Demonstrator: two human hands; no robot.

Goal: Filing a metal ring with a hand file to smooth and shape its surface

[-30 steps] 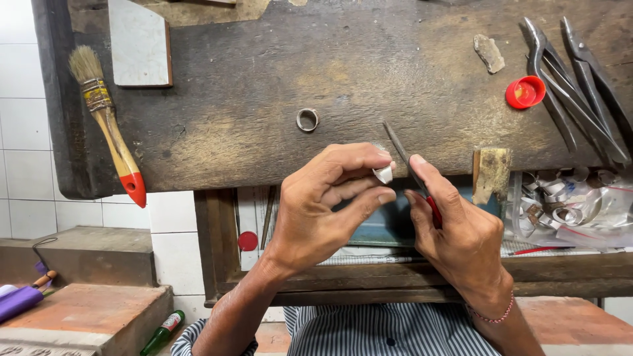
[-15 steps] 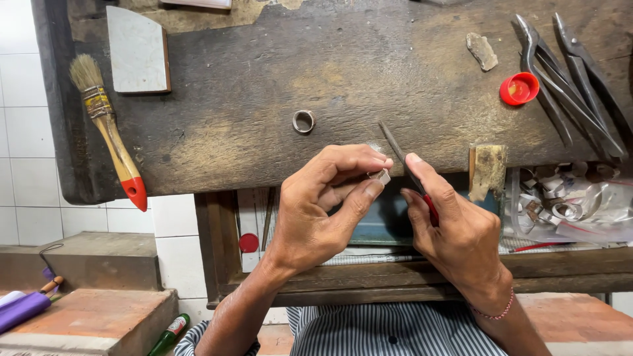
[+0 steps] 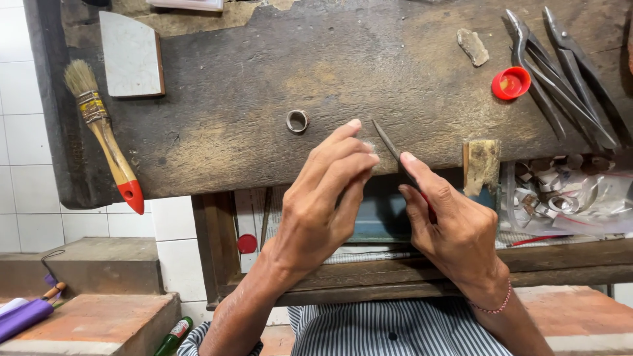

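Needle file (image 3: 386,142) gripped in my right hand (image 3: 455,227); left hand (image 3: 323,198) pinches small piece at frame centre. Ring (image 3: 297,120), brush (image 3: 105,135) left, pliers (image 3: 560,72) and red cap (image 3: 511,83) upper right.

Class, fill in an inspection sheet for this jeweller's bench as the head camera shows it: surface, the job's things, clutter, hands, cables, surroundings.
Surface: dark, worn wooden bench top, scratched and stained.
Job's things: thin dark metal file; small pale piece pinched at the bench edge, too small to identify.
Clutter: small metal ring; wooden-handled paintbrush with red tip; grey stone slab; red bottle cap; dark steel pliers; metal strip offcuts.
Hands: left hand pinches the piece; right hand holds the file.
Cables: nothing seen.
Surroundings: white tiled wall; brick ledge; striped shirt.
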